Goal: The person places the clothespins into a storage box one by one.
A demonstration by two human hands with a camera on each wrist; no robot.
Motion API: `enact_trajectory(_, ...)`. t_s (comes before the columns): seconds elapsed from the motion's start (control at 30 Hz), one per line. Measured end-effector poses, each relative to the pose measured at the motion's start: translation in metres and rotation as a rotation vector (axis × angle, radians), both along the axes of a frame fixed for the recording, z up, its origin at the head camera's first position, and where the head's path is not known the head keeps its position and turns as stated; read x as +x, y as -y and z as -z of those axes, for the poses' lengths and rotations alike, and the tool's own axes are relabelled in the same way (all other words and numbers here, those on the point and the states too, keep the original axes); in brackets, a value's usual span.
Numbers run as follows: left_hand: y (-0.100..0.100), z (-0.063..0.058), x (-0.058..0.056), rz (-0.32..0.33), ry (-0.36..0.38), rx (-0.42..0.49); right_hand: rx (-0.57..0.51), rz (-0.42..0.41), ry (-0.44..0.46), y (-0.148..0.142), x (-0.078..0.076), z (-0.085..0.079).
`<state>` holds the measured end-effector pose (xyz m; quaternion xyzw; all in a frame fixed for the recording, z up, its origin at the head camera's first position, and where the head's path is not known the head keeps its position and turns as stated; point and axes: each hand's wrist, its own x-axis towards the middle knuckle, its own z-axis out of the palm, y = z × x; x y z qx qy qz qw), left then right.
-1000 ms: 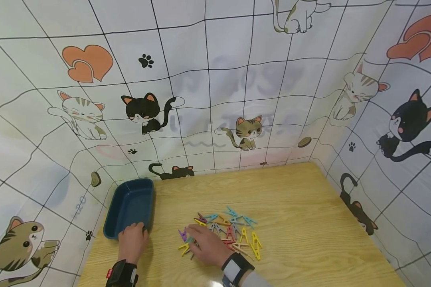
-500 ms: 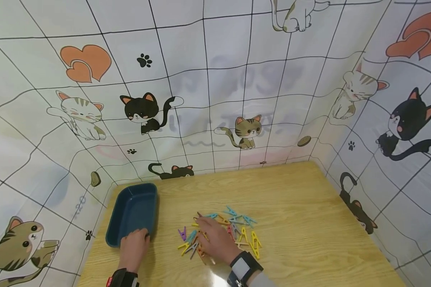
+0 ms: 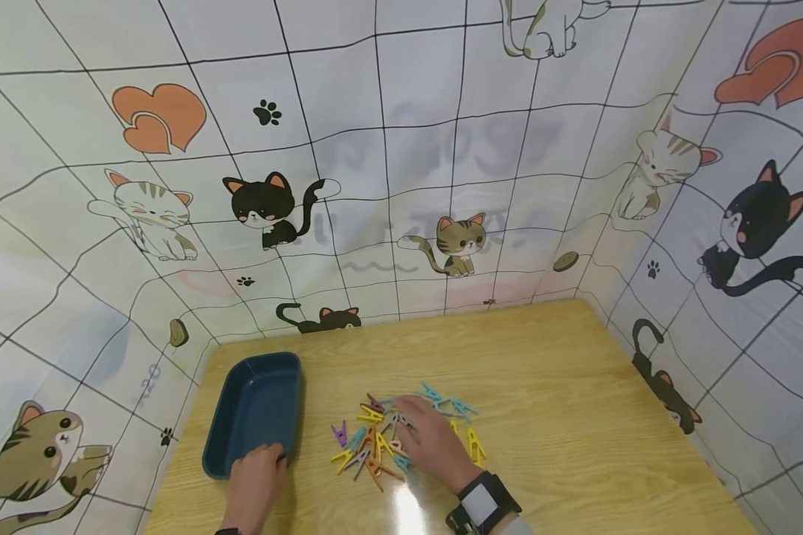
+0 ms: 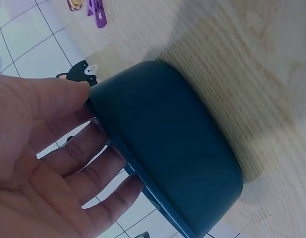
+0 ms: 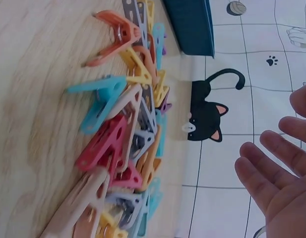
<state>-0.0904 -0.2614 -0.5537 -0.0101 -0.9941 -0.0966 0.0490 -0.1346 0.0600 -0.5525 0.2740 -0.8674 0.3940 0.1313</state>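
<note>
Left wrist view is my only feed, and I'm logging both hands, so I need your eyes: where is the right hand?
Observer: The head view shows the right hand over the scattered clips.
Operator: Is it gripping one?
Observer: Not that I can see: in the right wrist view its fingers are extended, with nothing between them.
</note>
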Motion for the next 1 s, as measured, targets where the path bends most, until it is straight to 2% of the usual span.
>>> enact_trajectory(0.1, -0.003, 0.001, 0.006, 0.023, -0.027, 0.017, -0.003, 0.016, -0.025, -0.007, 0.001, 0.004)
enact_trajectory(0.2, -0.006, 0.002, 0.011, 0.039, -0.046, 0.041, -0.005, 0.032, -0.008, -0.012, 0.003, 0.008)
enact_trajectory(0.43, -0.013, 0.001, 0.021, 0.034, -0.018, 0.053, 0.024, 0.093, -0.008, -0.019, 0.011, 0.018)
enact_trajectory(0.67, -0.019, 0.003, 0.035, 0.068, -0.087, 0.041, -0.004, 0.082, 0.034, -0.021, 0.019, 0.026)
enact_trajectory(0.73, -0.020, 0.005, 0.039, 0.071, -0.087, 0.039, -0.006, 0.078, 0.030, -0.021, 0.021, 0.029)
enact_trajectory(1.0, -0.025, 0.013, 0.050, 0.059, -0.009, 0.057, 0.006, 0.076, 0.053, -0.019, 0.028, 0.037)
